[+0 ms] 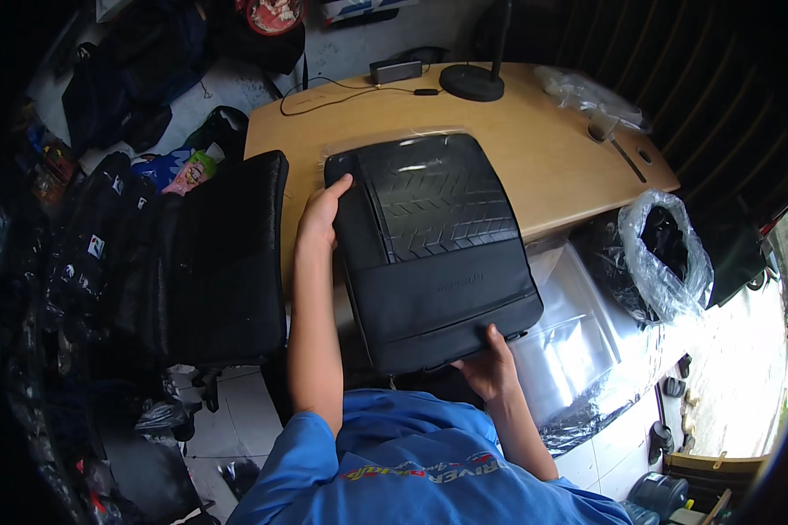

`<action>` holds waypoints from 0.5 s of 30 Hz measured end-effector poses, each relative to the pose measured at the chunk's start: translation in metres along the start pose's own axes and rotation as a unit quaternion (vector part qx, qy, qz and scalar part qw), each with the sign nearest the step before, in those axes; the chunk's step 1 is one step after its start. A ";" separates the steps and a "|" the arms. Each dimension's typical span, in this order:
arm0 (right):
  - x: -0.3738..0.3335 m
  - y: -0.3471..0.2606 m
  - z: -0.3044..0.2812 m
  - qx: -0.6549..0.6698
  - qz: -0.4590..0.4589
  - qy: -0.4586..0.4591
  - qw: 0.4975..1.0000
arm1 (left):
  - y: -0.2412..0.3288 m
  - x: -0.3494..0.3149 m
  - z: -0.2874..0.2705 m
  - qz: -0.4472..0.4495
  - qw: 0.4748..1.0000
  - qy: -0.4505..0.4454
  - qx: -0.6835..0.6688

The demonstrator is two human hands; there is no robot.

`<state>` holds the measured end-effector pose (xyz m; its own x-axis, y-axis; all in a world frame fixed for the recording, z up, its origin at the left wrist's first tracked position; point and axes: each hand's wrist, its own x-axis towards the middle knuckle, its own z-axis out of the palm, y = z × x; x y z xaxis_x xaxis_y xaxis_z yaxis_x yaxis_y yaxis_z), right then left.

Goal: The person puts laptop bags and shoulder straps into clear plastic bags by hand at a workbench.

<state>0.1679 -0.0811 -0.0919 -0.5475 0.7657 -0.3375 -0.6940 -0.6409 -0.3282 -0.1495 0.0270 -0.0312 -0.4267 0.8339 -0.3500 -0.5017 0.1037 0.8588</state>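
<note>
A flat black bag (446,289), probably a backpack, is held up in front of me over the table's near edge. Its upper part has an embossed zigzag pattern, its lower part is smooth, and a zip line runs near the bottom. My left hand (322,214) grips its left side with the thumb on the front. My right hand (492,363) holds the lower right corner, thumb on the front edge and fingers underneath. A transparent film edge shows along the bag's top; whether it wraps the bag, I cannot tell.
A wooden table (552,188) carries a black stand base (471,81), a small dark box (396,70) with a cable, and crumpled plastic. Stacked black bags (223,262) stand left. Transparent plastic sheets (565,332) lie right, beside an open plastic sack (665,258) holding dark things.
</note>
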 end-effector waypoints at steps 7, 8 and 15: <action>0.000 -0.014 0.030 -0.050 -0.073 0.056 0.994 | -0.013 -0.020 0.008 -0.003 0.998 -0.040 -0.038; 0.002 -0.016 0.029 -0.050 -0.073 0.056 0.994 | -0.015 -0.022 0.008 -0.003 0.998 -0.040 -0.039; 0.008 -0.038 0.029 -0.052 -0.085 0.027 0.995 | -0.019 -0.033 0.018 -0.023 0.995 -0.043 -0.086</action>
<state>0.1759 -0.0486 -0.0562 -0.3980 0.8616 -0.3150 -0.7214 -0.5061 -0.4727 -0.1126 0.0071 -0.0288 -0.3382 0.8743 -0.3482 -0.6432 0.0553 0.7637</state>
